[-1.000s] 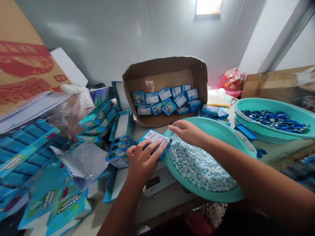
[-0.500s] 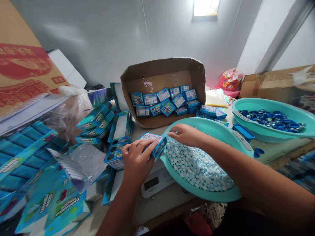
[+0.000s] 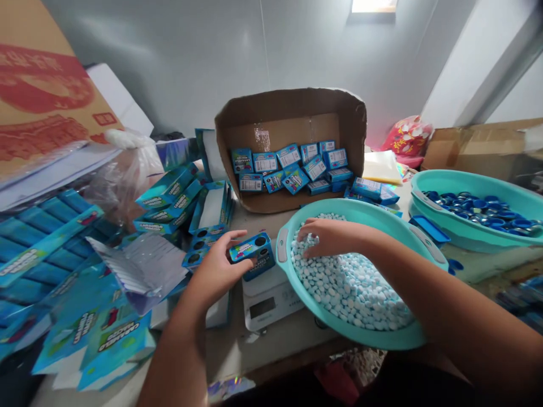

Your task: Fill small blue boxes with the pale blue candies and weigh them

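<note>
On the white scale (image 3: 267, 294) at the middle of the table, a small blue box (image 3: 253, 255) is set with its open side up, two round holes showing in its top. The box is gripped by the left hand (image 3: 216, 265): the thumb is laid along its near edge and the fingers are curled round its left end, so the hand is closed on the box and not released. The long axis of the box runs left to right, tilted slightly up toward the right, and its free right end is pointed at the teal basin (image 3: 284, 249).

The basin is placed just beside the scale on the right, its rim nearly touching the box. It is filled with small pale blue and white tablets (image 3: 352, 288). The right hand (image 3: 331, 237) is laid palm down on the far left part of that heap, fingers bent into the tablets; whether any are pinched cannot be told. The box lies to the left of this hand and slightly nearer the body, with only the basin rim between them. The right hand is thus the nearer one to the tablets, the left the only one on the box.

Behind, a cardboard carton (image 3: 292, 118) with finished boxes is seen, and a second basin (image 3: 466, 186) with blue caps stands to the right.
</note>
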### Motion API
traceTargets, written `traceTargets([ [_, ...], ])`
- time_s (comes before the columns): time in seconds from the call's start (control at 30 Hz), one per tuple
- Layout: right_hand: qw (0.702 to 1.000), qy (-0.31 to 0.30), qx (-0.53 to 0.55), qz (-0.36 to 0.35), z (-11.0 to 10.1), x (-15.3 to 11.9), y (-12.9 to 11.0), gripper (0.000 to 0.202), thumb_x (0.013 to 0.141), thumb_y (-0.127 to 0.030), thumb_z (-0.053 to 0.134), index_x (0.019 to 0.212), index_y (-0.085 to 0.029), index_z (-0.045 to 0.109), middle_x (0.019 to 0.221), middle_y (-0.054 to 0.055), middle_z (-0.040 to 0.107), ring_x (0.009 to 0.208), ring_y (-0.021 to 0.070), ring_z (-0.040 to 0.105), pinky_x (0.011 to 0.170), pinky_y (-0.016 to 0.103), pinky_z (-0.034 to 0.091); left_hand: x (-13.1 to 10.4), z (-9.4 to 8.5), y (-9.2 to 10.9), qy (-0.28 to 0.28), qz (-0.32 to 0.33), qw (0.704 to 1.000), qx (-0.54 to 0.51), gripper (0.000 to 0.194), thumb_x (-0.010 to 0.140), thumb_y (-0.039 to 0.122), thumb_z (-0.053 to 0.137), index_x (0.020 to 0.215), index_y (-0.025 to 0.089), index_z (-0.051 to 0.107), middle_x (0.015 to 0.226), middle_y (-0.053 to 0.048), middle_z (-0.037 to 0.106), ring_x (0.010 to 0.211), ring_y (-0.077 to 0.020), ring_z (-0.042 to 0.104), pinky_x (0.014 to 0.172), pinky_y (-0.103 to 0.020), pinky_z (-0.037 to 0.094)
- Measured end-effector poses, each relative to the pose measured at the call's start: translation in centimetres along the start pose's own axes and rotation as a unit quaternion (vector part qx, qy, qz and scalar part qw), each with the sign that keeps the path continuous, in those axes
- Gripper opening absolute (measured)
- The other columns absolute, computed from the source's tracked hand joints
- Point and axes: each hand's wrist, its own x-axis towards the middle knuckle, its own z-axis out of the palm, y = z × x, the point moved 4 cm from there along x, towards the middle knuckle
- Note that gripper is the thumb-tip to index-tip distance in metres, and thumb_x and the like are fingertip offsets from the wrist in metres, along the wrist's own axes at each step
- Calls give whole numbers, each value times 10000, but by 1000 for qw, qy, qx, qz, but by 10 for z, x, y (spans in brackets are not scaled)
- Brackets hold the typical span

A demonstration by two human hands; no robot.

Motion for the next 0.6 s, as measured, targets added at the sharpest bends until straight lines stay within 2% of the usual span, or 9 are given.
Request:
traceTargets([
  [0.07, 1000, 1, -3, -1, 0, 1, 3, 380, 775, -407, 730, 1107, -223, 698, 1124, 67, 631, 867, 186, 607, 740, 281, 438, 0, 2, 1, -26, 21, 999, -32, 719, 635, 351, 740, 1297, 199, 501, 1196, -126, 605, 1092, -301, 621, 901, -454, 528],
  [0.13, 1000, 7, -3, -2, 0, 2, 5, 343, 766, -374, 733, 1073, -223, 711, 1086, 59, 653, 863, 186, 609, 735, 282, 438, 0, 2, 6, -8, 71, 995, -71, 719, 655, 366, 753, 1300, 190, 489, 1242, -147, 600, 1170, -307, 584, 951, -479, 505],
  [0.23, 1000, 12, 4, 4, -1, 2, 6, 279, 753, -279, 724, 1024, -215, 728, 1039, 51, 683, 853, 181, 619, 739, 281, 448, -3, -2, 14, 80, 143, 980, -116, 673, 660, 342, 789, 1253, 187, 511, 1233, -142, 612, 1174, -286, 581, 968, -470, 495],
  [0.37, 1000, 0, 18, 8, -6, 1, 9, 191, 748, -181, 691, 929, -203, 748, 950, 37, 718, 800, 167, 629, 701, 274, 453, -10, -12, 21, 210, 217, 935, -184, 485, 729, 284, 762, 1163, 204, 560, 1060, -74, 661, 1057, -215, 629, 881, -362, 528],
  [0.47, 1000, -1, 24, 11, -11, -2, 12, 143, 751, -147, 657, 851, -196, 747, 853, 23, 724, 766, 162, 636, 674, 265, 450, -14, -17, 23, 259, 225, 914, -217, 361, 791, 298, 703, 1116, 204, 575, 944, -40, 663, 958, -182, 644, 854, -343, 533],
  [0.6, 999, 24, 25, 12, -15, -3, 15, 168, 753, -109, 599, 811, -191, 735, 813, 6, 725, 721, 145, 625, 653, 250, 439, -19, -21, 23, 314, 216, 893, -239, 280, 800, 293, 678, 1045, 199, 582, 859, -22, 638, 856, -169, 644, 776, -320, 537],
])
